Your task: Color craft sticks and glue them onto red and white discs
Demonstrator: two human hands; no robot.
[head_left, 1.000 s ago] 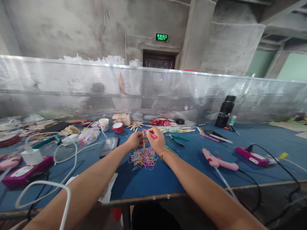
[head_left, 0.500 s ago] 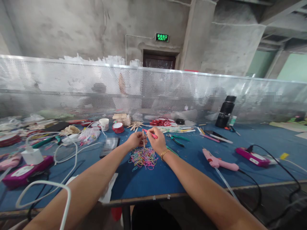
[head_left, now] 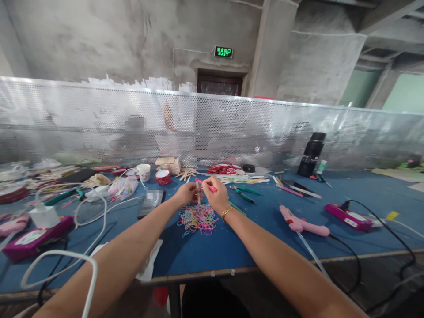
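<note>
My left hand (head_left: 187, 194) is closed on a flat wooden stick (head_left: 198, 196), which it holds upright. In my right hand (head_left: 215, 191) is a pink-red pen (head_left: 212, 188), gripped between the fingers with its tip end at the upper part of the stick. The pen's exact contact with the stick is too small to make out. Just below both hands, a loose heap of colourful small loops (head_left: 198, 219) lies on the blue tabletop (head_left: 212, 254). A gold bracelet (head_left: 228, 213) circles my right wrist.
Green-handled pliers (head_left: 245, 193) lie right of my hands, a pink glue gun (head_left: 303, 224) further right. A phone (head_left: 150, 204) and white cables sit to the left. Behind are red-rimmed discs (head_left: 163, 177), a paper cup (head_left: 143, 172), wooden sticks (head_left: 187, 174) and a black bottle (head_left: 311, 154).
Almost nothing differs. Both hands keep the same hold on the stick and the pen, with at most a very slight shift of the pen.
</note>
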